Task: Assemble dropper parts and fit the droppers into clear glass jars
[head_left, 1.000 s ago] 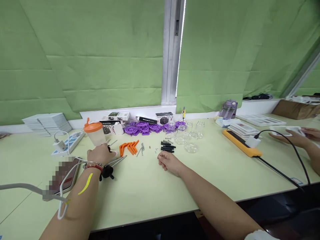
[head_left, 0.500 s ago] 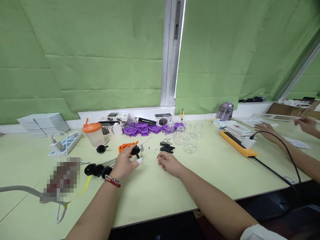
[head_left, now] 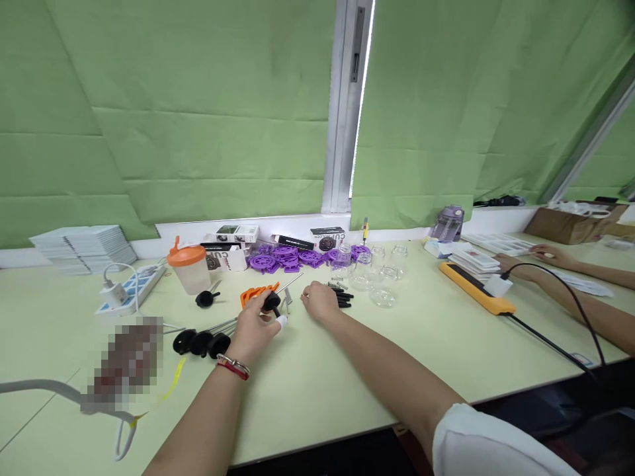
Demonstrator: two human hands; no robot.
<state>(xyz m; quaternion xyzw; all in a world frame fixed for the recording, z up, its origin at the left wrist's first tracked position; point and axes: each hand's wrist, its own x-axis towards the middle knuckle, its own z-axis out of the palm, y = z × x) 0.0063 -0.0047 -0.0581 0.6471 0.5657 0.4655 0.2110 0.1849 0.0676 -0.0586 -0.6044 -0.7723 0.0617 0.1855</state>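
Note:
My left hand [head_left: 258,322] is closed round a black round part [head_left: 271,302] with a thin metal rod pointing up and right. A white cover sits on one fingertip. Just left of the black handles [head_left: 343,299], my right hand [head_left: 319,301] is low over the table with its fingers bent together; whatever they pinch is too small to make out. Orange hooked parts [head_left: 258,291] lie behind my left hand, and metal screws [head_left: 288,297] lie between the hands. Small springs [head_left: 339,284] rest behind the handles. Several black cups with rods [head_left: 201,343] lie to the left.
Purple parts [head_left: 285,258], clear glass jars [head_left: 381,295] and an orange-lidded cup [head_left: 191,268] stand behind. Power strips [head_left: 476,289] lie right and left, with white stacks [head_left: 84,248] at far left. Another person's hands [head_left: 550,258] are at the right.
My right hand has moved forward and left, over where small parts lay, and now partly hides the black handles. My left hand keeps hold of the black part. The view has shifted slightly.

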